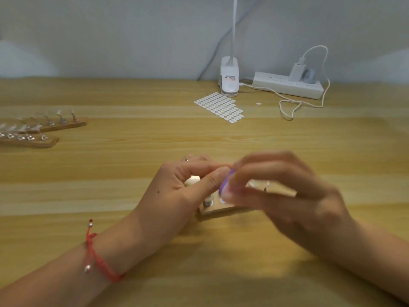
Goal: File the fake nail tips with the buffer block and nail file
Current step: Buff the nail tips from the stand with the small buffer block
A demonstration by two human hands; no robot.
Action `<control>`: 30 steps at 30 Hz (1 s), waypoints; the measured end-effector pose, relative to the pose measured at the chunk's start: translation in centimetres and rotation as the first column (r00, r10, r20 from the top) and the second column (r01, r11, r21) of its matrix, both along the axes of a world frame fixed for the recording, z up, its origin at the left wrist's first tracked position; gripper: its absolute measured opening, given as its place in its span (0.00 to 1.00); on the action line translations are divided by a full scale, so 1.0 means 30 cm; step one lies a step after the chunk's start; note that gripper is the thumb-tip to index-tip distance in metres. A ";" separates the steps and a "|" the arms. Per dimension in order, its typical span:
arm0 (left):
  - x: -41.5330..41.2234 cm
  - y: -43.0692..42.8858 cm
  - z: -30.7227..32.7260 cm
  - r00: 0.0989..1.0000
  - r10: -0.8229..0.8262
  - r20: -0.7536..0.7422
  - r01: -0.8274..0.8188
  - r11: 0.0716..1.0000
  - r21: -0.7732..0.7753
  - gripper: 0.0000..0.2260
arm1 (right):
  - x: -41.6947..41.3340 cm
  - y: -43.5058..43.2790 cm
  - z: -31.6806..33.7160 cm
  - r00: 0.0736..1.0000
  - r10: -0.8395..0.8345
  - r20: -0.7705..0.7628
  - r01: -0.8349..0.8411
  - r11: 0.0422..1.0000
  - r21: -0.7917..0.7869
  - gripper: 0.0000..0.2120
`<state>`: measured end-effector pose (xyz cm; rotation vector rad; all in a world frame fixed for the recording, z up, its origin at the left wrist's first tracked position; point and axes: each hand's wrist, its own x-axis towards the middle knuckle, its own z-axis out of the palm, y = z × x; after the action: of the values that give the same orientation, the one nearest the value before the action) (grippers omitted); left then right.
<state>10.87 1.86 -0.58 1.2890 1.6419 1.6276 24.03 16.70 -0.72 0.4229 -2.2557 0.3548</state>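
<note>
My left hand (183,185) pinches something small between thumb and forefinger above a wooden nail-tip stand (223,209) at the table's middle; the pinched thing is hidden by the fingers. My right hand (285,196), blurred by motion, grips a thin purple file or buffer (225,181) and holds it against my left fingertips. A clear nail tip on a metal post (266,186) stands on the stand under my right hand. A metal base (208,201) sits at the stand's left end.
Two more wooden stands (59,125) with clear nail tips lie at the far left. A sheet of white oval stickers (221,107), a clip lamp base (229,78), a power strip (287,85) and a white cable (292,107) sit at the back.
</note>
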 end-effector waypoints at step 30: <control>-0.011 0.007 -0.012 0.980 0.117 -0.164 -0.115 0.993 0.019 0.08 | -0.013 0.003 -0.015 1.000 0.020 0.022 -0.013 0.966 -0.259 0.13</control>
<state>10.54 2.08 -0.93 1.3883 1.8407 1.6348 23.65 16.80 -1.16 0.3011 -2.1925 0.6582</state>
